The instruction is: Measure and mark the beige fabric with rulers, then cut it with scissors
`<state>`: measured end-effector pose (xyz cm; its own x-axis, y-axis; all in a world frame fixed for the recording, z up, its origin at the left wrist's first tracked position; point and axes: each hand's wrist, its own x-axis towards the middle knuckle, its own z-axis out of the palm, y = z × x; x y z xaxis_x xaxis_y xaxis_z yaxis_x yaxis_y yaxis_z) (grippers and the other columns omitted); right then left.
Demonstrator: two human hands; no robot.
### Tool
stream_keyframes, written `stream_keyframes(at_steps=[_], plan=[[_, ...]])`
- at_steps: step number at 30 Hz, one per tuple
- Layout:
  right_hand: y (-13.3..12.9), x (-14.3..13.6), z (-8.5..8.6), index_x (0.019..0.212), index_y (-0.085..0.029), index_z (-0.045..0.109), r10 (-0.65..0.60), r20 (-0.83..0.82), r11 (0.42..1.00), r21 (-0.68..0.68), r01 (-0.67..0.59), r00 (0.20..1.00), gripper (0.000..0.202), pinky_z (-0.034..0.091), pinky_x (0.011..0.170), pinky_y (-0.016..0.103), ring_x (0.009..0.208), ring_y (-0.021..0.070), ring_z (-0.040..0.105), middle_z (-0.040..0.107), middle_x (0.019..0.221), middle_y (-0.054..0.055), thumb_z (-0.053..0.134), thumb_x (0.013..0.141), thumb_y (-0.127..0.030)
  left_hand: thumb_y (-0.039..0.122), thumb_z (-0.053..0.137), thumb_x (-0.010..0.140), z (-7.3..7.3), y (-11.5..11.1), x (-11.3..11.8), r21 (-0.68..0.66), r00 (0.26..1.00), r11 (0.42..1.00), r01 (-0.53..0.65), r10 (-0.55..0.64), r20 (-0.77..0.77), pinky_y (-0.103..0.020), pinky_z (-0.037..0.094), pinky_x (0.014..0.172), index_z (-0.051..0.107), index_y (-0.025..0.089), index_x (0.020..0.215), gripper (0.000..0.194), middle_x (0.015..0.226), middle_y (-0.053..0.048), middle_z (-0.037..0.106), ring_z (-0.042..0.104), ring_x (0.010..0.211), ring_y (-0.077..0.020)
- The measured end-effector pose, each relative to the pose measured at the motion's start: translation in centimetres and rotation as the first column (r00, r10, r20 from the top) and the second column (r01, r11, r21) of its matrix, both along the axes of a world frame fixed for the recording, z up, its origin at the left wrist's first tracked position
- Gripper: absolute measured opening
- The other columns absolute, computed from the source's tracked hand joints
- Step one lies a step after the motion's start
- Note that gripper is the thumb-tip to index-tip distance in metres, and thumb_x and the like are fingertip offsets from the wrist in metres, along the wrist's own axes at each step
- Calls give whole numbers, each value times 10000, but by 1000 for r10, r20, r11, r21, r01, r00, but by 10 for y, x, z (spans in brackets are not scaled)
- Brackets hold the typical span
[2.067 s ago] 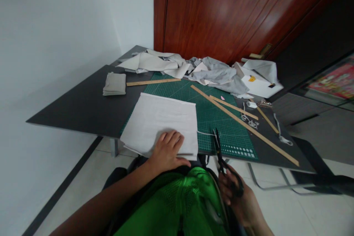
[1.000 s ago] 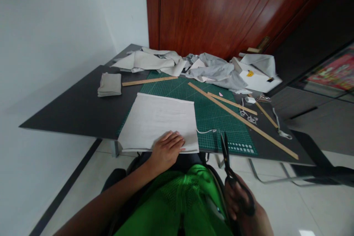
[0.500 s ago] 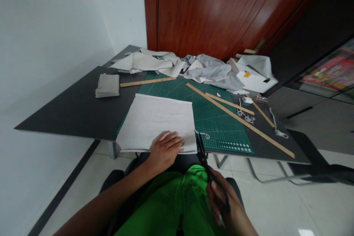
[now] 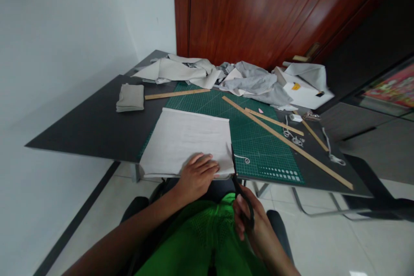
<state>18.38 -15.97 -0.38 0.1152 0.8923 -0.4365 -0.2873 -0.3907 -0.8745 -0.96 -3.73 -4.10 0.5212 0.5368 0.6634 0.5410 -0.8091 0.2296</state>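
A pale grey piece of fabric point(image 4: 190, 136) lies flat over the near part of the green cutting mat point(image 4: 258, 151). My left hand point(image 4: 198, 174) rests on its near edge, fingers stretched out and pressing it down. In my right hand point(image 4: 250, 213) is a pair of black scissors point(image 4: 238, 187), fingers through the handles. The blades meet the right edge of the fabric near its front corner, one of them seemingly over the cloth. Just right of the blades, a curled white strip point(image 4: 246, 160) lies on the mat.
Wooden rulers point(image 4: 287, 140) lie across the mat and table at right. A stack of folded cloth point(image 4: 130, 97) sits at left. Crumpled fabric point(image 4: 252, 79) and a white box point(image 4: 310, 90) line the back. White cord point(image 4: 293, 138) lies at right, with a chair point(image 4: 365, 181) beyond.
My right hand has brought the scissors up and left, from beside the fabric to its right edge. My left hand stays on the cloth. The view has shifted slightly.
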Motion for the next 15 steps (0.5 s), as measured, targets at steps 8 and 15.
stream_keyframes(at_steps=[8, 15], plan=[[-1, -2, 0, 1417, -196, 468, 6, 2, 1000, -8, -6, 1000, 854, 340, 342, 186, 431, 74, 409, 532, 659, -101, 815, 788, -657, 167, 572, 1008, -1, -1, -1, -13, 1000, 1000, 8, -9, -19, -436, 446, 1133, 739, 233, 1145, 226, 1197, 6, 790, 670, 1245, -209], [-3, -2, -2, 1444, -189, 453, 4, 15, 1000, 2, -4, 1000, 868, 332, 346, 182, 431, 74, 413, 520, 643, -107, 825, 793, -628, 172, 568, 1014, -3, -1, -1, -32, 1000, 999, 5, -5, -29, -446, 438, 1140, 743, 246, 1155, 236, 1207, 3, 785, 655, 1269, -213]])
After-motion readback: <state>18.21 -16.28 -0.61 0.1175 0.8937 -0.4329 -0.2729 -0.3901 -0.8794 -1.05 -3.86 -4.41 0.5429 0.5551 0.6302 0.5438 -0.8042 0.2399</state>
